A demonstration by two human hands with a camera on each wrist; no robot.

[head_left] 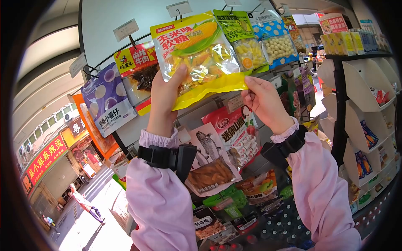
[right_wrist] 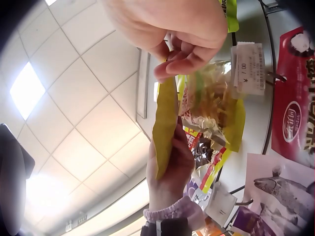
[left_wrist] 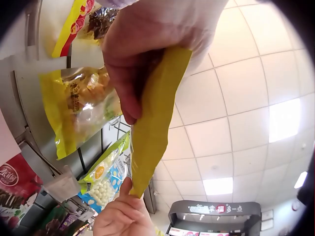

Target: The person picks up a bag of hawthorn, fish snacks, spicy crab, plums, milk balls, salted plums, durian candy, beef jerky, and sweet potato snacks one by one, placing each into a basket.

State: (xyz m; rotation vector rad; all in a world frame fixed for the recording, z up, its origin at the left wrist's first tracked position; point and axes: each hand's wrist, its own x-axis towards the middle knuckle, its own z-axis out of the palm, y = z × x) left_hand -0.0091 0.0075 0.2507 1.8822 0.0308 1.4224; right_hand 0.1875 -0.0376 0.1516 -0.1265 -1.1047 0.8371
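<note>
A yellow-edged corn candy bag (head_left: 201, 50) is held up in front of the hanging rack in the head view. The left hand (head_left: 167, 88) grips its lower left part, thumb across the front and the other fingers behind. At the lower right corner, the right hand (head_left: 266, 100) pinches the yellow edge between thumb and finger. The left wrist view shows the bag's yellow bottom (left_wrist: 156, 123) edge-on, with the left hand (left_wrist: 152, 44) around it. In the right wrist view the right hand (right_wrist: 182, 34) pinches the near end of the yellow edge (right_wrist: 166, 123).
Beside the bag hang a purple sweet potato pack (head_left: 109, 98), a red beef pack (head_left: 136, 69) and a blue dotted pack (head_left: 276, 42). Below are a fish-print pack (head_left: 209, 159) and a red pack (head_left: 236, 134). White shelves (head_left: 364, 108) stand right; a person (head_left: 86, 203) is on the street at left.
</note>
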